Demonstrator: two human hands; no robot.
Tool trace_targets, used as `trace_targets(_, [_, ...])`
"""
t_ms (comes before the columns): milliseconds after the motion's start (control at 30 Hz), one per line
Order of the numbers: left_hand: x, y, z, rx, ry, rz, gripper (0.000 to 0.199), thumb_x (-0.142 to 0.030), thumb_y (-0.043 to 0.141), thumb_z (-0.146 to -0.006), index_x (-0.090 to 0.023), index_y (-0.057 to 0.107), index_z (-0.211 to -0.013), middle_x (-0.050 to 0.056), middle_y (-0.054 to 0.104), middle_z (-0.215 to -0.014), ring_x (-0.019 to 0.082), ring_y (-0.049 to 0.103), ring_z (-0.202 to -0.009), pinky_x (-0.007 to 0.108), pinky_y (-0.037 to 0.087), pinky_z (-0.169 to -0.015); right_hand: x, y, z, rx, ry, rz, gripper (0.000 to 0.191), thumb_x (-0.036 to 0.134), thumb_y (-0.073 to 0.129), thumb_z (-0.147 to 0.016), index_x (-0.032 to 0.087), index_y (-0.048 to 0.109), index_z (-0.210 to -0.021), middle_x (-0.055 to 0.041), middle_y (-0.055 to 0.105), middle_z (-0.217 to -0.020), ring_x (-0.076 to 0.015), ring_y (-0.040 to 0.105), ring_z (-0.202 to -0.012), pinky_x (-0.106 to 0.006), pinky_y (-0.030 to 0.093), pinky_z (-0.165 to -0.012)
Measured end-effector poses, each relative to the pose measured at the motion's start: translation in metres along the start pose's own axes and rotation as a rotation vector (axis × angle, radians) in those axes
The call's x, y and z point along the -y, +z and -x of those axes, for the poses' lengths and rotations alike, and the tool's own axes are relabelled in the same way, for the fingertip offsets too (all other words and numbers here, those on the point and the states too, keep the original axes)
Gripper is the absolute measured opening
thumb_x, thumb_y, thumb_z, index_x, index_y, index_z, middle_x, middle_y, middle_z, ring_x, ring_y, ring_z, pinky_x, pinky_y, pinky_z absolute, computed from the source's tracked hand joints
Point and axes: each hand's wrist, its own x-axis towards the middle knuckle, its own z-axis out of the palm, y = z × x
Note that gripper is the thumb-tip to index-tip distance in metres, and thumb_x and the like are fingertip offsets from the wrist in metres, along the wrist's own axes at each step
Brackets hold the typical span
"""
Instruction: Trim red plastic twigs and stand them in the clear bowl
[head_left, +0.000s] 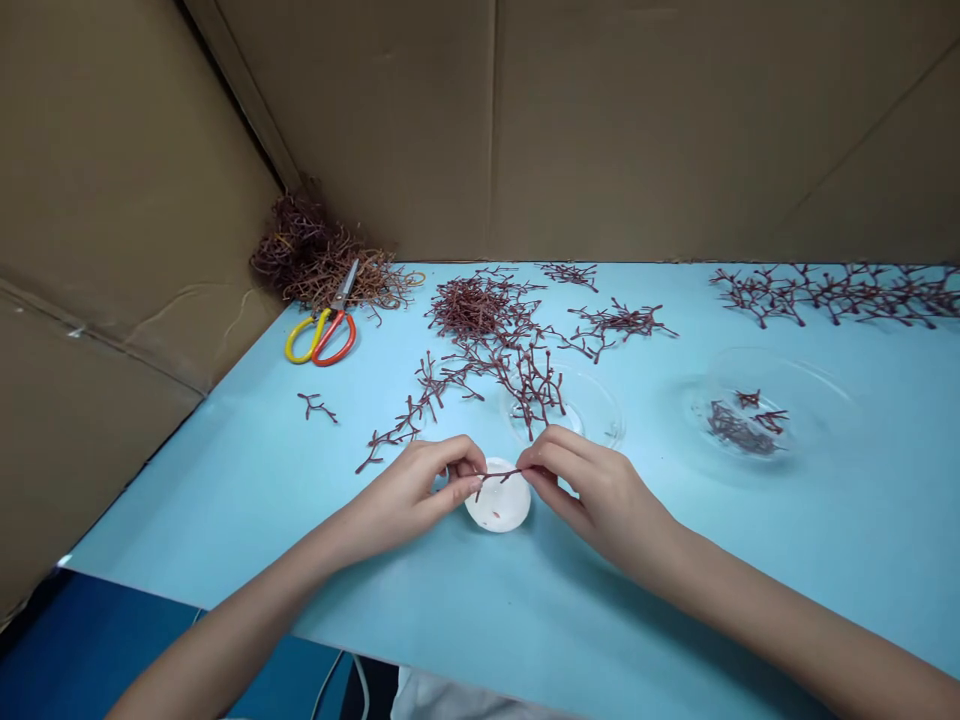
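Observation:
Between my two hands stretches a thin reddish-brown twig (501, 476) with short side branches. My left hand (431, 485) pinches its left end between thumb and fingers. On the other side, my right hand (589, 480) grips the right end with its fingertips. Directly below the twig sits a small round white dish (498, 513) with a tiny reddish speck in it. Beyond my hands, a clear plastic lid or dish (600, 400) lies partly under branching brown twigs (536, 385).
Scissors (330, 325) with yellow and red handles rest by a tangled heap of stems (322, 250) in the back left corner. A twig pile (476, 305) lies at back centre. At right are a clear dish (817, 400) holding dark bits and a row of twigs (840, 295). Cardboard walls (637, 130) enclose the table.

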Motion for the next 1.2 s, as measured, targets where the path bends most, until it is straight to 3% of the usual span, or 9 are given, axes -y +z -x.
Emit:
trace_targets(200, [0.01, -0.012, 0.01, 0.007, -0.029, 0.0, 0.004, -0.019, 0.048, -0.078, -0.017, 0.051, -0.076, -0.003, 0.054, -0.071, 0.009, 0.049, -0.067, 0.018, 0.036, -0.064, 0.004, 0.001, 0.001, 0.073, -0.006, 0.07, 0.023, 0.011, 0.035, -0.082, 0.012, 0.055, -0.07, -0.0052, 0.054, -0.066, -0.0103, 0.051, -0.054, -0.02, 0.042, -0.047])
trace_targets(400, [0.011, -0.012, 0.011, 0.071, -0.023, -0.064, 0.008, -0.019, 0.046, -0.08, -0.017, 0.053, -0.076, -0.003, 0.056, -0.071, 0.009, 0.05, -0.066, 0.017, 0.035, -0.062, 0.008, 0.007, 0.003, -0.04, -0.039, 0.058, 0.02, 0.011, 0.039, -0.082, 0.011, 0.055, -0.07, -0.0043, 0.053, -0.062, -0.0094, 0.049, -0.052, -0.018, 0.038, -0.045])
trace_targets(700, [0.017, -0.01, 0.008, -0.073, 0.025, -0.169, 0.017, -0.02, 0.041, -0.082, -0.015, 0.051, -0.07, -0.002, 0.053, -0.063, 0.008, 0.046, -0.057, 0.017, 0.033, -0.055, 0.008, 0.009, 0.002, 0.194, -0.126, 0.185, 0.034, 0.011, 0.027, -0.085, 0.012, 0.057, -0.069, -0.0045, 0.054, -0.062, -0.0117, 0.048, -0.049, -0.021, 0.038, -0.043])
trace_targets(867, [0.02, -0.003, 0.006, -0.078, 0.044, -0.206, 0.014, -0.014, 0.041, -0.08, -0.015, 0.05, -0.068, -0.003, 0.05, -0.06, 0.007, 0.044, -0.054, 0.016, 0.031, -0.053, 0.012, 0.008, 0.0, 0.18, -0.189, 0.31, 0.041, 0.009, 0.021, -0.086, 0.012, 0.057, -0.065, -0.0059, 0.055, -0.062, -0.0139, 0.048, -0.05, -0.023, 0.039, -0.043])
trace_targets(1200, [0.021, -0.002, 0.007, -0.029, 0.08, -0.237, 0.014, -0.014, 0.04, -0.08, -0.015, 0.049, -0.068, -0.003, 0.046, -0.058, 0.007, 0.041, -0.052, 0.017, 0.028, -0.051, 0.014, 0.012, -0.001, 0.241, -0.232, 0.306, 0.04, 0.006, 0.024, -0.085, 0.01, 0.058, -0.065, -0.005, 0.053, -0.059, -0.0135, 0.046, -0.051, -0.023, 0.039, -0.043])
